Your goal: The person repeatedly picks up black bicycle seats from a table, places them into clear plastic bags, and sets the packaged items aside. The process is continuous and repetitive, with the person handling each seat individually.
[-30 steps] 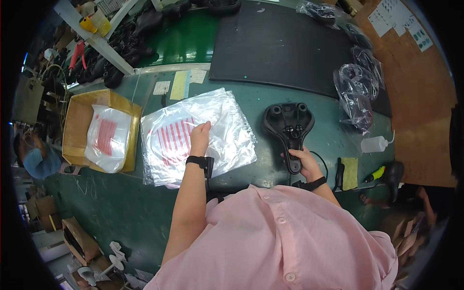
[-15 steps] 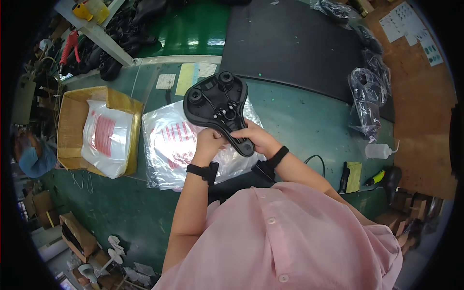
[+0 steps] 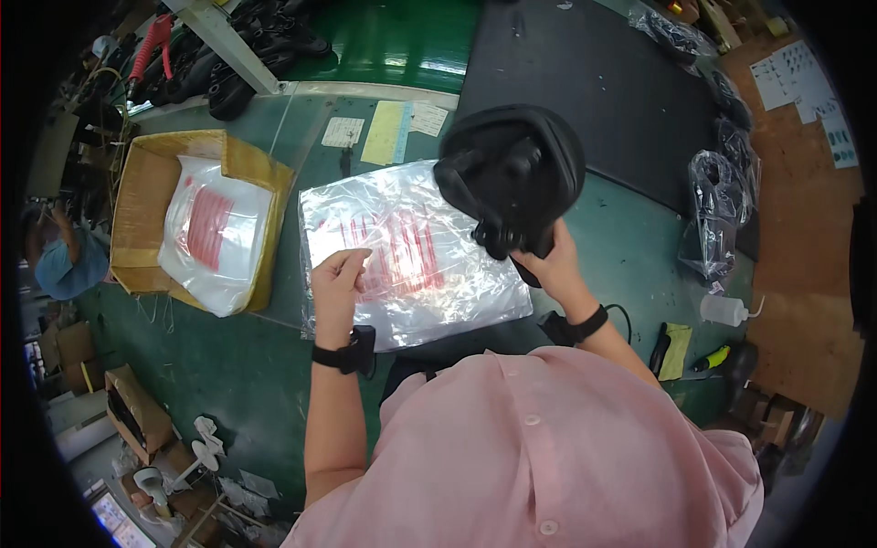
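Black saddle point(image 3: 512, 173) gripped at narrow end by right hand point(image 3: 548, 265), fingers closed round it, held above bench point(image 3: 228, 384), upper centre of frame. Left hand point(image 3: 336, 279) fingers pinched on edge of clear bag stack point(image 3: 411, 256), centre frame. Judgement: single top bag to be separated, mouth opened wide, saddle fed in nose-first. Snagging on saddle rails to be avoided.

the black saddle point(image 3: 512, 173) hides the right hand's point(image 3: 553, 265) fingertips and part of the bag stack point(image 3: 402, 265)
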Available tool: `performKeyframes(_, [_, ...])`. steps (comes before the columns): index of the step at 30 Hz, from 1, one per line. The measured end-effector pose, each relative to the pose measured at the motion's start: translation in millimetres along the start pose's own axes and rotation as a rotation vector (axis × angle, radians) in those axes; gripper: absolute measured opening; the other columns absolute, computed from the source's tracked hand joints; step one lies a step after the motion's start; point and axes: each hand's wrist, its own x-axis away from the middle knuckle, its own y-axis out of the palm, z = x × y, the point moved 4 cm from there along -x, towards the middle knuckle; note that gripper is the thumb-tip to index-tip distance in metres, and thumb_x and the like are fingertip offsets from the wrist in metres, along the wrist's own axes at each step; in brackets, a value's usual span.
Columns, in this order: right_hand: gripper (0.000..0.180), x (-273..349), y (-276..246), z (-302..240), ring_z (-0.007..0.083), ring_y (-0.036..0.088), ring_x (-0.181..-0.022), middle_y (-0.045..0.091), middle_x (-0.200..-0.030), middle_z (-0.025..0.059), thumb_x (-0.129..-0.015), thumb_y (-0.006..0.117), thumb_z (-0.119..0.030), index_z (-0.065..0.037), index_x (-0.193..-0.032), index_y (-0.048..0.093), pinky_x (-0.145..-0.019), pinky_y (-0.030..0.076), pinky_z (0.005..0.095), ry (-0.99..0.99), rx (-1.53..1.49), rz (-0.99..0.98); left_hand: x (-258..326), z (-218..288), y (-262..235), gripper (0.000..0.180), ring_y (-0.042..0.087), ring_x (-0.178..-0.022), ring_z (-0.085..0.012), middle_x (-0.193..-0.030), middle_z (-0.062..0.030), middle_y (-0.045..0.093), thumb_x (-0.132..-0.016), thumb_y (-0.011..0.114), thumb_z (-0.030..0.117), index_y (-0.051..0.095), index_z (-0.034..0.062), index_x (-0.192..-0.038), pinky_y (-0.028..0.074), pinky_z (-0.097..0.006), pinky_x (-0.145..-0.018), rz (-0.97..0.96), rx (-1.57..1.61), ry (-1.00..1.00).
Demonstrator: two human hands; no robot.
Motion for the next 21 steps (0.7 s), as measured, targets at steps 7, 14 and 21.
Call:
performKeyframes(7, [0.056,7,33,-30,0.0344,0.060,-0.096,0.059,-0.104,0.0140,-0.065,0.072,-0.005,-0.008,-0.117,0.051,-0.075,0.050,0.0418,-0.348,0.604,-0.313,-11,13,27,0.026,0.035,-0.048,-0.0026,-0.055,0.0049,0.044,-0.096,0.055,0.021,0.071,0.0002,-0.100,0.026,-0.020,-0.043,0.164,0.162,0.095])
performKeyframes(14, [0.044,16,33,16,0.0239,0.063,-0.087,0.065,-0.097,0.0187,-0.075,0.073,-0.018,0.005,-0.108,0.056,-0.078,0.049,0.0338,0.233,0.026,-0.339,75,96,80,0.027,0.066,-0.066,-0.0176,-0.085,-0.0097,0.071,-0.083,0.062,0.005,0.068,0.0046,-0.109,0.052,-0.027,-0.059,-0.399,-0.651,0.834])
performKeyframes(21, [0.077,25,25,11,0.0228,0.044,-0.122,0.046,-0.133,0.0164,-0.079,0.071,-0.027,0.007,-0.139,0.035,-0.103,0.035,0.0352,0.458,-0.433,-0.006,153,80,211,0.038,0.062,-0.085,-0.0249,-0.090,-0.0065,0.064,-0.080,0.064,0.020,0.061,0.0140,-0.118,0.050,-0.034,-0.070,-1.046,-0.490,1.008])
